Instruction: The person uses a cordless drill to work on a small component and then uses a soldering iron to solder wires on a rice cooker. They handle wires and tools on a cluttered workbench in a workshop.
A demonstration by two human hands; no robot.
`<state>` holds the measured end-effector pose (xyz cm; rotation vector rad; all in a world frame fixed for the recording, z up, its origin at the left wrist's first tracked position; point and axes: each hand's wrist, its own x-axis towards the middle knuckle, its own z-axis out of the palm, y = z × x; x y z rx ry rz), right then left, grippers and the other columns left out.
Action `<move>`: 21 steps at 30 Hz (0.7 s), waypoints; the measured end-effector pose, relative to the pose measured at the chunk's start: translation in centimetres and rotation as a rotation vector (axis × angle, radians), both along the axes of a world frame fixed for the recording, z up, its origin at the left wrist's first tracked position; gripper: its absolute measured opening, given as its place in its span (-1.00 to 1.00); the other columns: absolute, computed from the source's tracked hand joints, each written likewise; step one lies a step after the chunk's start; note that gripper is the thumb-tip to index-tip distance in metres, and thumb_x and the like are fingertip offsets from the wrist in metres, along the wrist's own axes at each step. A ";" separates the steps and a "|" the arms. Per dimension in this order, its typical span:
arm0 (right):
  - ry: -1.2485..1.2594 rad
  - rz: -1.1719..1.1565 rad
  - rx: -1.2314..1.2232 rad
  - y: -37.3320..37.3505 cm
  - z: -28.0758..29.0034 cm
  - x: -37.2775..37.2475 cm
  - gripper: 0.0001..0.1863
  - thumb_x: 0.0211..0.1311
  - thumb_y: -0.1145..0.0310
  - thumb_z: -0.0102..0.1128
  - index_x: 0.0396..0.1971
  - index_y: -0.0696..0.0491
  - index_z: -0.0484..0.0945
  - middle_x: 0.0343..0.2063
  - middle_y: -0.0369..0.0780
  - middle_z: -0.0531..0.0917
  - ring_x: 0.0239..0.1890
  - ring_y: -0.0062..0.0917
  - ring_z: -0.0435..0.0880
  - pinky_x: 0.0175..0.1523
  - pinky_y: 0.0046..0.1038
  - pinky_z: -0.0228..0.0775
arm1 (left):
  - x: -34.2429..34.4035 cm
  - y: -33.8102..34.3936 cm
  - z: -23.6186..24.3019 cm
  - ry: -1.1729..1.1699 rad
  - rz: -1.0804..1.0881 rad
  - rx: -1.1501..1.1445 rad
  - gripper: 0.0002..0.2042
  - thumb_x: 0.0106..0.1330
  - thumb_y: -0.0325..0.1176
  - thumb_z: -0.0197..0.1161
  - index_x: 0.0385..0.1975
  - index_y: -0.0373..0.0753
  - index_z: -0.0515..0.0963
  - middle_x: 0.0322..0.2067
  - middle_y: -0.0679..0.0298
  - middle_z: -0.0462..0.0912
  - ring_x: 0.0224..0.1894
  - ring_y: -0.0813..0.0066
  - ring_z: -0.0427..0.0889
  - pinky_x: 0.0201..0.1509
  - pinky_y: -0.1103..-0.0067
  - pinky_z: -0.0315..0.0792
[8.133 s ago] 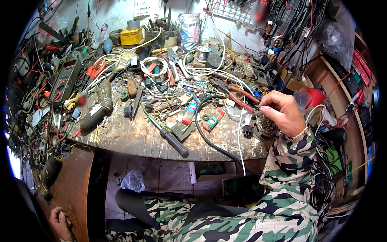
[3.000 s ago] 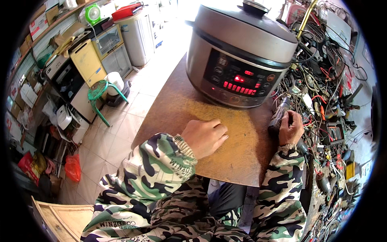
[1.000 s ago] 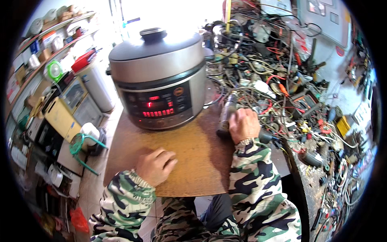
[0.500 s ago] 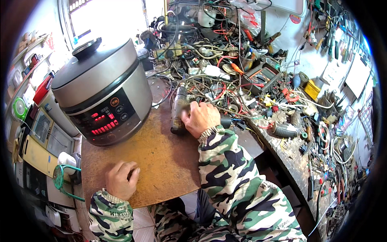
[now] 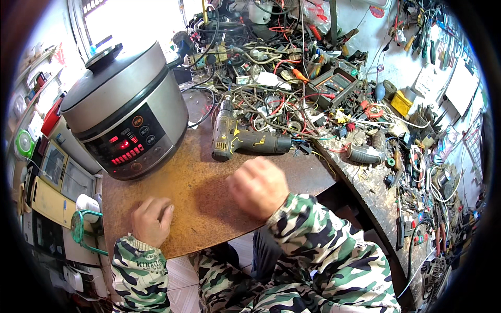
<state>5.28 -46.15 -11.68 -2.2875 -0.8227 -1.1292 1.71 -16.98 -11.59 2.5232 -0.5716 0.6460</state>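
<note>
A grey-silver electric pressure cooker (image 5: 125,99) with a lit red display stands on the brown wooden board (image 5: 193,229). A black-and-yellow cordless drill (image 5: 244,142) lies on its side at the board's back, right of the cooker. My right hand (image 5: 257,188), blurred, hangs over the board just in front of the drill, not touching it; its fingers look bent but are smeared. My left hand (image 5: 151,219) rests near the board's front left, below the cooker, with fingers curled and nothing seen in them.
Tangled wires and tools crowd the worn bench (image 5: 365,193) at back and right. A yellow bin (image 5: 402,101) stands by the wall, where hand tools hang. At left are a green stool (image 5: 78,229), a yellow cabinet (image 5: 47,201) and shelves. My legs are under the board.
My right hand has let go of the drill and drawn back toward me. My left hand stays on the board. The view has swung rightward, bringing more bench into sight.
</note>
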 end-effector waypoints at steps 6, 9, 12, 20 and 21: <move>0.209 -0.555 0.431 -5.4 -1.8 2.6 -0.83 0.09 0.43 0.27 -0.33 0.11 0.49 -0.33 -0.08 0.54 -0.27 -0.13 0.57 -0.15 -0.18 0.45 | -0.6 0.1 0.2 0.026 0.033 -0.011 -0.88 0.16 -0.54 0.35 -0.32 -0.30 0.62 -0.48 0.15 0.57 -0.52 0.28 0.53 -0.45 0.45 0.41; 0.258 -0.643 0.453 -5.9 -2.3 2.4 -0.72 0.10 0.42 0.23 -0.17 0.15 0.50 -0.24 -0.02 0.57 -0.19 -0.06 0.58 -0.11 -0.14 0.45 | -0.7 -0.1 0.3 0.081 0.068 -0.019 -0.89 0.15 -0.48 0.36 -0.34 -0.25 0.62 -0.42 0.09 0.62 -0.37 0.02 0.64 -0.34 0.32 0.50; 0.363 -0.639 0.423 -5.5 -2.7 2.9 -0.63 0.08 0.38 0.23 -0.09 0.16 0.51 -0.22 0.01 0.59 -0.18 -0.06 0.59 -0.06 -0.14 0.46 | -0.7 -0.1 0.4 0.065 0.058 -0.007 -0.87 0.16 -0.51 0.35 -0.31 -0.29 0.61 -0.44 0.11 0.59 -0.44 0.16 0.59 -0.38 0.40 0.46; 0.388 -0.628 0.290 -6.1 -2.6 3.5 -0.37 -0.10 0.30 0.31 0.04 0.27 0.48 -0.17 0.03 0.63 -0.06 -0.08 0.55 0.12 -0.16 0.35 | 2.2 -4.7 -0.3 0.152 -0.011 -0.090 -0.56 0.21 -0.47 0.35 0.09 -0.37 0.46 -0.11 0.06 0.62 -0.18 0.31 0.63 -0.24 0.55 0.53; 0.387 -0.634 0.289 -6.2 -2.6 3.4 -0.36 -0.12 0.31 0.32 0.04 0.25 0.48 -0.18 0.02 0.64 -0.06 -0.08 0.55 0.13 -0.15 0.34 | 3.1 -6.3 -0.1 0.181 -0.017 -0.088 -0.48 0.22 -0.42 0.34 0.18 -0.37 0.37 -0.01 0.02 0.58 -0.07 0.23 0.60 -0.11 0.49 0.53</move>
